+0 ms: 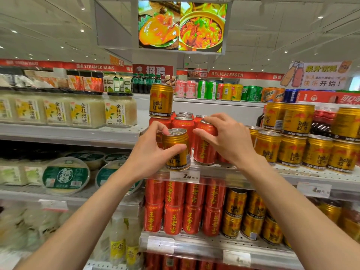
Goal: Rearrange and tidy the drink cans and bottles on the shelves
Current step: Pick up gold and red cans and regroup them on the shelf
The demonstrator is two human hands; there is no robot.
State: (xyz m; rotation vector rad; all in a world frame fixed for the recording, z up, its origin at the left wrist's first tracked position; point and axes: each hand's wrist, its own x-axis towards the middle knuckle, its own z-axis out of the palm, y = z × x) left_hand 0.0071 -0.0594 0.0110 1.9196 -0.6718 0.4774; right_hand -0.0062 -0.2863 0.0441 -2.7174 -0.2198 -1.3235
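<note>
From the head camera, both hands are up at the front edge of the shelf (218, 168). The left hand (153, 151) grips a gold can (177, 151), thumb across its front, fingers on the rim; it stands at the shelf's front left corner, among red ones. The right hand (228, 137) curls round a red can (204, 149) just beside it. A sorting step, I'd say: the gold can likely belongs with the gold row (303, 151) to the right, needing a lift over.

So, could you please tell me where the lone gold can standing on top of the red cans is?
The lone gold can stands upper centre-left, atop the red cans, above the left hand.
</note>
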